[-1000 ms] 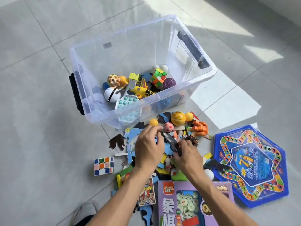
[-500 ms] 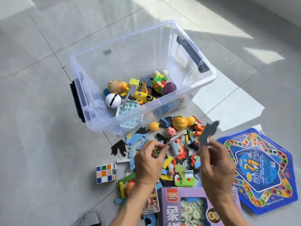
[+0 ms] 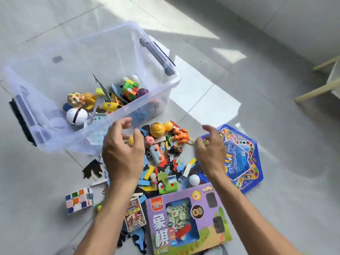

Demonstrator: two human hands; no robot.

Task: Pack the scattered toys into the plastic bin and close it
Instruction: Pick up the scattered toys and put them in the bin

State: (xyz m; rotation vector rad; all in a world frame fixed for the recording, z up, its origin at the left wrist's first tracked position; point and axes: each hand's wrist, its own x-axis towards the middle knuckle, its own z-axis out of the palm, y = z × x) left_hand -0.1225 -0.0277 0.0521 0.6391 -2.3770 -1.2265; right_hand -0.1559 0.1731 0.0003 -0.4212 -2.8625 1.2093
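Fingers of both hands hang loosely curled over the toy pile, holding nothing. Left hand (image 3: 122, 153) hovers at the near rim of the bin (image 3: 128, 109), a small yellow ball (image 3: 131, 141) showing under its thumb. Right hand (image 3: 209, 150) floats beside the blue game board (image 3: 244, 159). Scattered toys (image 3: 165, 162) lie on the floor just before the bin, which holds a cube (image 3: 130, 88) and other toys. A purple box (image 3: 185, 219) lies nearest.
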